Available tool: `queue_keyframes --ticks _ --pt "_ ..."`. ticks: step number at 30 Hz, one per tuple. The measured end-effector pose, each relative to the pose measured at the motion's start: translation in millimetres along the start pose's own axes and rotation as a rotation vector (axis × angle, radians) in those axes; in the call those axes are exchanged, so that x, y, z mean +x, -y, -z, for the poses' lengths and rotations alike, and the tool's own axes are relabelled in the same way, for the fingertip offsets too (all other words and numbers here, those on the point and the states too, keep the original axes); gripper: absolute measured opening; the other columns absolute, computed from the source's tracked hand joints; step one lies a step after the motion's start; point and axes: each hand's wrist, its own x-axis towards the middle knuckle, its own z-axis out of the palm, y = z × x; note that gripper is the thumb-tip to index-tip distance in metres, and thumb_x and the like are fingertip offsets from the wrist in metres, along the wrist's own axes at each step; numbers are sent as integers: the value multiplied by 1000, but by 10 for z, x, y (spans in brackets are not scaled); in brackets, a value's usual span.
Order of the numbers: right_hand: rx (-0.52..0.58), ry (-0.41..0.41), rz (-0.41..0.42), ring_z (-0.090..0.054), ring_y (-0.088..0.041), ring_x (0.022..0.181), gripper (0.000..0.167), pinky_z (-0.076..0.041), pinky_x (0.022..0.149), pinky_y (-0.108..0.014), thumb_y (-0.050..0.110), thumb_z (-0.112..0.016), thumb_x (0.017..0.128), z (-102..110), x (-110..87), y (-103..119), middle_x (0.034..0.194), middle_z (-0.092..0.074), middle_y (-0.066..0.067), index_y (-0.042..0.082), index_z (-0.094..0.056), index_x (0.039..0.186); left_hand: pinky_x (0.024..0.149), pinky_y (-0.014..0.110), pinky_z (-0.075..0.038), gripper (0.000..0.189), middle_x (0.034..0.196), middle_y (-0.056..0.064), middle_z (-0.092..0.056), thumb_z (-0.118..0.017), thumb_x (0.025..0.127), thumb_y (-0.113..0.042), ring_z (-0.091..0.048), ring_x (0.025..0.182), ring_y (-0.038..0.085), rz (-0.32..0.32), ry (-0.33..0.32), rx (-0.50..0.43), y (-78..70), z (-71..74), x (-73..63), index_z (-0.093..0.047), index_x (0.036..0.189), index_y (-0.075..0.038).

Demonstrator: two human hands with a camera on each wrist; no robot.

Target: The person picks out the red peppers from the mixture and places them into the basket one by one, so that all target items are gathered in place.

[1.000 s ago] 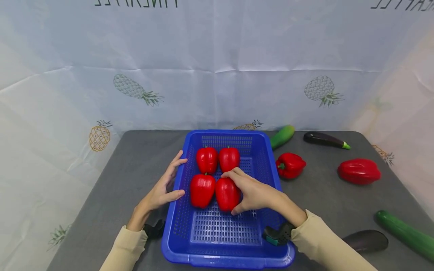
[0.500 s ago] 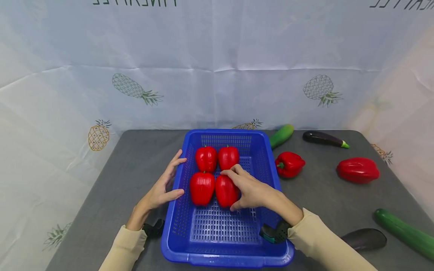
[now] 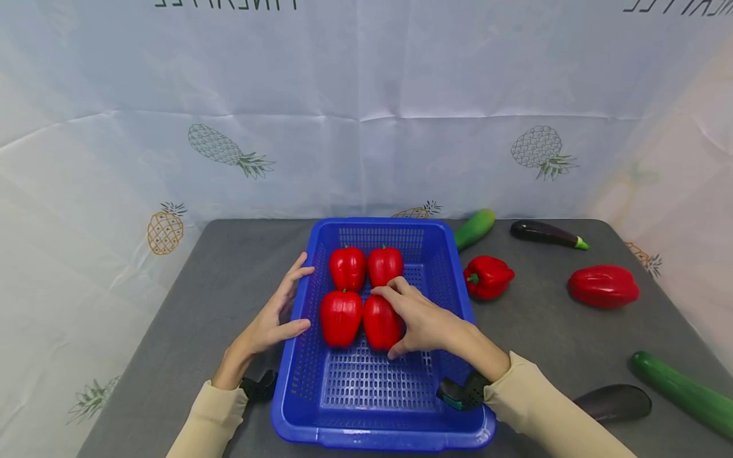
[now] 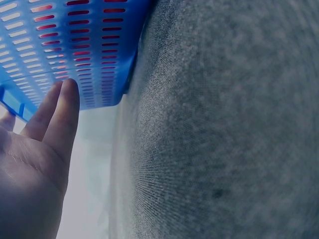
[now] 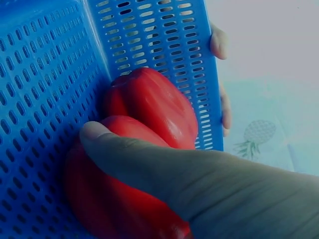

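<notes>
Four red peppers (image 3: 341,318) are sitting in two rows inside the blue basket (image 3: 378,439) on the grey table (image 3: 240,261). The person's right hand (image 3: 426,324) is holding the near right pepper (image 3: 380,323), thumb at its near end, fingers bending over its far end. The left hand (image 3: 273,319) is resting wide, fingertips touching the basket's left side. Right of the basket, two loose peppers (image 3: 490,278), two eggplants (image 3: 546,233) and a cucumber (image 3: 684,394) are lying well apart from one another.
</notes>
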Motion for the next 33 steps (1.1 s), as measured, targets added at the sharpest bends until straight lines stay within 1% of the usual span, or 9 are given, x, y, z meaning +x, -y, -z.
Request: queue_keyframes --ticks 1,3,5,9,12,17,26,28,33 --pt "-1 -1 0 -52 -36 123 96 -55 97 -54 15 -97 65 0 0 2 133 -48 -15 5 -47 146 113 21 -39 82 174 10 9 -64 87 -7 -23 156 20 5 0 -1 -7 -1 -2 -22 158 0" --pt "-1 -2 -1 -52 -36 123 96 -55 97 -54 16 -98 65 0 1 6 133 -48 -15 6 -47 146 113 21 -39 83 174 10 9 -64 87 -6 -23 156 19 8 3 2 -13 -1 -2 -22 158 -1" --pt "-2 -5 -2 -52 -36 123 95 -55 96 -55 16 -97 65 2 -4 11 133 -48 -16 6 -48 146 113 21 -39 83 174 9 9 -64 87 -7 -22 156 26 12 5 4 -16 -1 -2 -22 158 -2" --pt "-6 -12 4 -52 -36 124 94 -55 96 -55 16 -97 65 3 -17 25 134 -49 -16 6 -48 146 112 21 -40 83 174 8 9 -64 87 -7 -22 153 43 18 6 7 -20 -2 0 -22 158 -2" --pt "-3 -23 13 -51 -37 124 93 -56 95 -54 17 -96 67 10 -33 49 135 -48 -15 6 -48 145 112 22 -41 83 174 8 9 -64 86 -7 -22 151 50 18 6 11 -20 -1 3 -22 158 -3" --pt "-7 -56 13 -50 -35 126 89 -57 95 -53 20 -95 69 51 -73 110 136 -49 -12 9 -49 145 112 22 -40 83 174 8 8 -64 86 -7 -22 151 49 21 2 18 -20 5 2 -23 158 -3" --pt "-7 -121 20 -46 -34 132 87 -56 99 -50 22 -92 74 241 -200 136 142 -48 -12 7 -49 147 111 22 -41 83 174 10 8 -63 86 -6 -24 154 37 13 -5 14 -3 5 -11 -23 159 -4" --pt "-10 -147 30 -46 -35 132 85 -56 100 -51 22 -92 74 300 -230 123 143 -48 -13 7 -49 147 111 23 -41 83 174 10 8 -63 86 -6 -23 154 39 13 -7 16 6 4 -10 -23 159 -4" --pt "-7 -222 56 -46 -36 134 83 -54 102 -56 22 -91 76 450 -305 78 145 -49 -15 8 -50 147 110 21 -41 82 173 14 8 -63 86 -6 -23 148 56 -7 -9 22 30 1 -3 -23 158 0"
